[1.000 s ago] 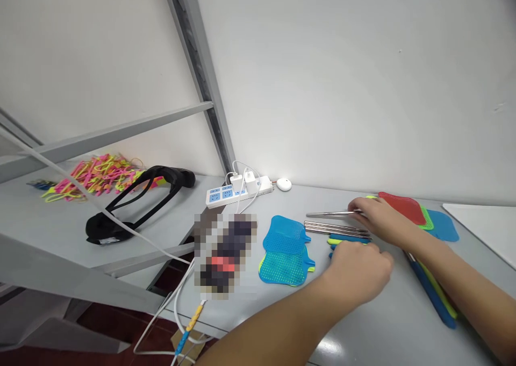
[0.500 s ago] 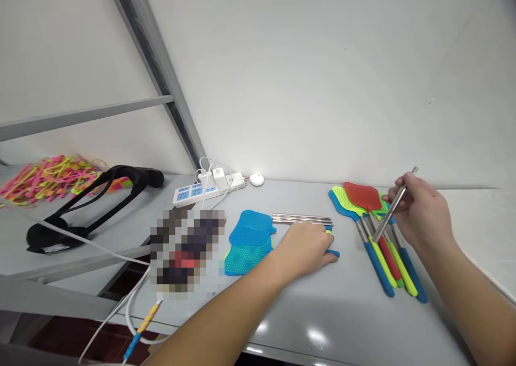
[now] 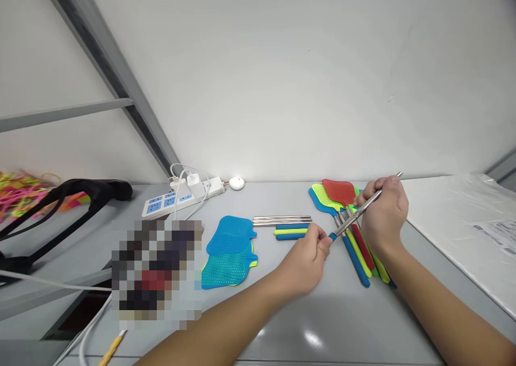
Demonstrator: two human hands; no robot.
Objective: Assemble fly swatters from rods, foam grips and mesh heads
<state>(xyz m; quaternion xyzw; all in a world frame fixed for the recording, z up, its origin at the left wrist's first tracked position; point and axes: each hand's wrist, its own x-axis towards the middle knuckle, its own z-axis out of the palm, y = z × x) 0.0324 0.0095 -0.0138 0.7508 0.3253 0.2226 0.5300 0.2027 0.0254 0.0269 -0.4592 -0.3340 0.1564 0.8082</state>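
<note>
My right hand [image 3: 385,210] is closed round a slim metal rod [image 3: 358,214], which slants down to the left. In my left hand [image 3: 308,261] is a blue handle grip [image 3: 332,237], mostly hidden by the fingers; its end meets the lower end of the rod. Under the rod lies a pile of fly swatters with a red mesh head [image 3: 338,192] on top and several coloured handles [image 3: 357,261]. Beside my left hand are loose blue and yellow handle grips [image 3: 290,232], with several metal rods [image 3: 282,220] behind them. Loose blue swatter heads [image 3: 231,234] overlap further left.
A white power strip [image 3: 183,198] with plugs and cables stands near the wall, beside a small white round object [image 3: 236,183]. A blurred-out item [image 3: 161,269] lies at front left. Black frame [image 3: 97,194] and pink-yellow strips [image 3: 20,196] sit far left; a white wrapped panel [image 3: 451,215] lies right.
My left hand has lifted a blue handle grip from the loose ones and brought it right to the rod's end. My right hand has turned, tilting the rod flatter. The view has shifted right.
</note>
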